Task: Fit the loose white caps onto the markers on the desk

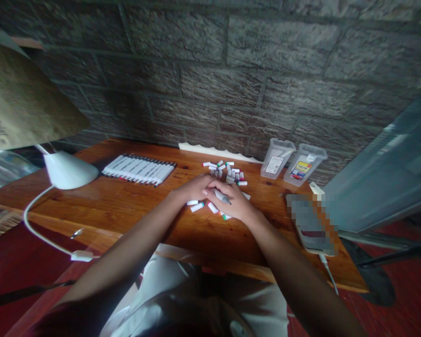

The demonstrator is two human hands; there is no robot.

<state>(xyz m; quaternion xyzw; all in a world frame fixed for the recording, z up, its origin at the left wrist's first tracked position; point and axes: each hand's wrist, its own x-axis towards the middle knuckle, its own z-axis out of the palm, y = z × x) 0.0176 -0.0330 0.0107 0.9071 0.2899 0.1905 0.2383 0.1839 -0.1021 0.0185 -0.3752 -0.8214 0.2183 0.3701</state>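
My right hand (237, 199) is closed around a marker (222, 196), grey with a dark tip that points down to the right. My left hand (195, 186) meets it over the middle of the table. The left fingers are partly hidden behind the right hand, so I cannot make out what they grip. Around both hands lie several white marker caps (197, 207) with coloured ends. A larger group of caps (228, 174) is scattered just beyond the hands. To the left, a row of white markers (138, 169) lies side by side.
Two clear plastic containers (276, 159) with labels stand at the back right. A phone (312, 224) with a cable lies on the right of the wooden table (133, 206). A white lamp (68, 171) stands at the left. A stone wall (217, 84) rises behind the table.
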